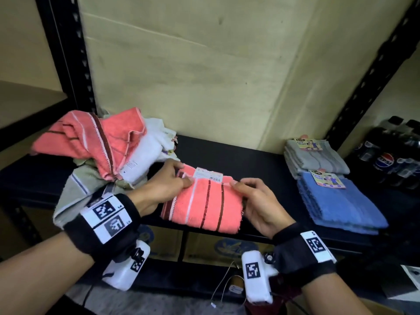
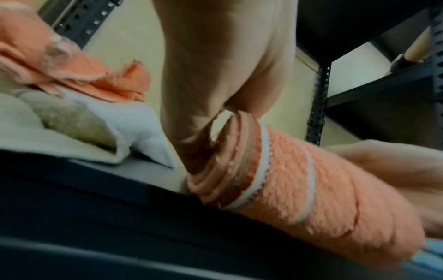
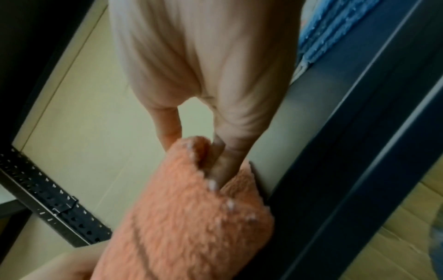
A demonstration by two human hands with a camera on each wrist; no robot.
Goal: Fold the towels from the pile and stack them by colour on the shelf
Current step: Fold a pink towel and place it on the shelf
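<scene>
Folding step in hand: the folded coral terry towel with dark stripes lay at the front edge of the black metal shelf, the left hand and right hand each pinching a far corner. Next move, likely — square the fold, then start a coral stack apart from the folded blue towels. Fingertips partly hidden; wrist views blurred.

Coral towel with dark-red stripes, blue towels, grey towels
</scene>
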